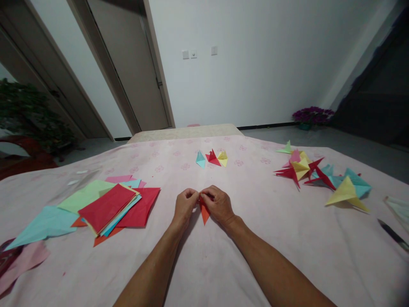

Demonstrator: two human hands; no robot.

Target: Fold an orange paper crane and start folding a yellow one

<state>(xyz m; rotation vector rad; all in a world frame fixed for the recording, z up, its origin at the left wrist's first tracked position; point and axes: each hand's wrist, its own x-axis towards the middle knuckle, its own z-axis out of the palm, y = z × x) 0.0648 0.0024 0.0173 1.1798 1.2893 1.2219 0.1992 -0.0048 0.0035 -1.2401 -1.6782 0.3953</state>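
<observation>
Pinched orange paper [205,214] in left hand [185,205] and right hand [221,204], seemingly steadying half-hidden end; kept paper stack [108,207] handy at nine o'clock.

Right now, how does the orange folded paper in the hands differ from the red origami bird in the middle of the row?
The left hand and right hand pinch the orange folded paper; the red origami bird rests untouched on the tablecloth. The orange paper shows one long point; the red bird, several. The orange paper is nearer the camera than the red bird. Both are folded paper.
</observation>
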